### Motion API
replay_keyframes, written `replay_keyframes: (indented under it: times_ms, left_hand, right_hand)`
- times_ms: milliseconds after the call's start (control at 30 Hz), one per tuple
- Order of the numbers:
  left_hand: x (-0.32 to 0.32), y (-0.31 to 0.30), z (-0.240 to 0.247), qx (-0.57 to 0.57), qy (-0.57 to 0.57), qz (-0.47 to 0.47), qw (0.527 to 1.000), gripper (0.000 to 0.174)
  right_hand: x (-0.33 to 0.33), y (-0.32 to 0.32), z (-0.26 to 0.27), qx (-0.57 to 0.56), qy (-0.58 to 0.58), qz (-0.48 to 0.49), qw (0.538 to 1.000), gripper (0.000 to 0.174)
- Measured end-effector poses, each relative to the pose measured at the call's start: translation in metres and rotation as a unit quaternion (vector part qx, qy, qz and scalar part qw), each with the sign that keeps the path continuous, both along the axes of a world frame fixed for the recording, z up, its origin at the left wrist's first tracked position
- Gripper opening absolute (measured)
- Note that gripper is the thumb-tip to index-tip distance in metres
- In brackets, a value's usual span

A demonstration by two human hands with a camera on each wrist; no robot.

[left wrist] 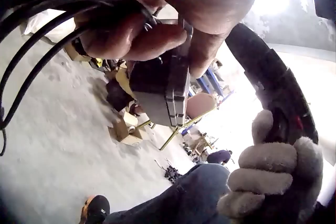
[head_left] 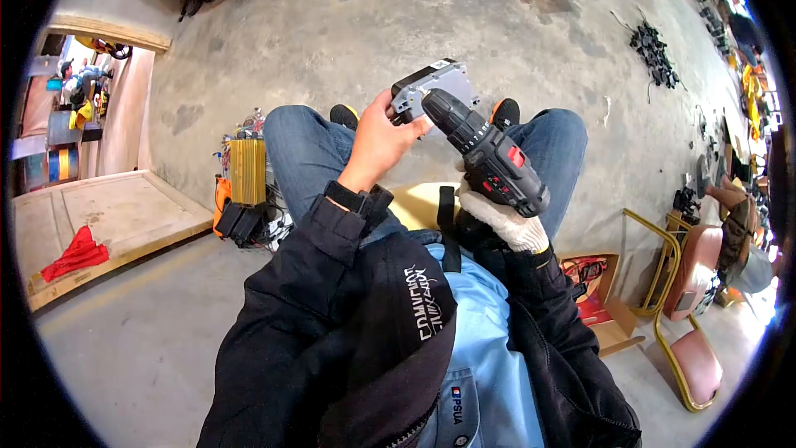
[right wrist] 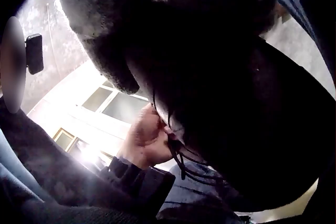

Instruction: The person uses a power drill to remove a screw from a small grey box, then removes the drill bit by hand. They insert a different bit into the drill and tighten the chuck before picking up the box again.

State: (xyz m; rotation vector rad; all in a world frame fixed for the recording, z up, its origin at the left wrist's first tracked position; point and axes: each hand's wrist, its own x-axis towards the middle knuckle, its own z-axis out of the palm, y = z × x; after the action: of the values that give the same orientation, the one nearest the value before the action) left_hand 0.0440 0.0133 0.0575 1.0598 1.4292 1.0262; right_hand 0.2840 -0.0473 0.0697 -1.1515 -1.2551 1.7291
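My bare left hand (head_left: 375, 143) grips a flat grey-and-black box-shaped device (head_left: 439, 83) by its near left edge, above the floor between my knees. Several black cables (left wrist: 58, 11) loop out from my fingers in the left wrist view. My right hand (head_left: 507, 222), in a white knitted glove, is wrapped around the handle of a black cordless drill (head_left: 497, 162) with red details. The drill points up and left, its chuck (head_left: 446, 108) right at the device's near side and close to my left fingertips. In the head view the drill body hides most of the handle.
A gold-coloured metal box (head_left: 248, 170) stands among wires beside my left knee. On the left lies a wooden panel (head_left: 124, 191) with a red cloth (head_left: 76, 255). An open carton (head_left: 618, 323) and a gold-framed chair (head_left: 695, 270) are at right; black parts (head_left: 653, 54) are heaped farther off.
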Motion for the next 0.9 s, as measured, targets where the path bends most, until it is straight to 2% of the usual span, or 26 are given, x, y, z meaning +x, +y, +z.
replay_keyframes:
  times_ms: [133,233,300,333,367,433,467,600,700,767,900]
  left_hand:
    - [-0.004,0.000,0.005,-0.037,0.023,0.011,0.999,0.049]
    - [-0.001,0.003,-0.007,-0.018,0.004,0.008,1.000,0.047]
    - [0.007,0.004,-0.009,-0.003,0.120,-0.018,0.993,0.044]
    - [0.008,0.006,-0.017,0.064,0.120,-0.035,0.990,0.043]
    - [0.010,0.007,-0.020,0.063,0.120,-0.034,0.990,0.043]
    - [0.019,0.009,-0.012,-0.008,-0.061,0.000,0.998,0.045]
    - [0.019,0.010,-0.021,0.015,-0.091,0.003,0.996,0.049]
    - [0.016,0.007,-0.012,0.010,-0.061,-0.004,0.998,0.050]
    - [0.017,0.008,-0.013,0.016,-0.105,0.006,0.994,0.052]
    - [0.015,0.012,-0.015,-0.013,-0.034,-0.002,0.999,0.053]
    - [0.016,0.012,-0.007,-0.039,-0.039,-0.001,0.998,0.054]
  right_hand:
    - [-0.002,0.002,0.006,-0.002,-0.012,0.011,1.000,0.044]
    - [-0.005,0.000,-0.001,-0.017,-0.002,0.008,1.000,0.044]
    - [-0.006,0.000,-0.007,-0.012,-0.009,0.030,0.999,0.044]
    - [-0.005,0.000,-0.011,-0.006,-0.017,0.049,0.999,0.044]
    - [-0.006,-0.003,-0.015,-0.007,-0.017,0.049,0.999,0.044]
    - [-0.007,-0.010,-0.023,0.051,-0.043,0.067,0.996,0.043]
    - [-0.007,-0.010,-0.026,0.070,-0.037,0.087,0.993,0.042]
    - [-0.009,-0.011,-0.025,0.078,-0.034,0.089,0.992,0.042]
    - [-0.009,-0.011,-0.029,0.070,-0.038,0.101,0.992,0.043]
    - [-0.009,-0.014,-0.029,0.108,-0.037,0.101,0.988,0.034]
    - [-0.010,-0.015,-0.023,0.099,-0.004,0.110,0.989,0.033]
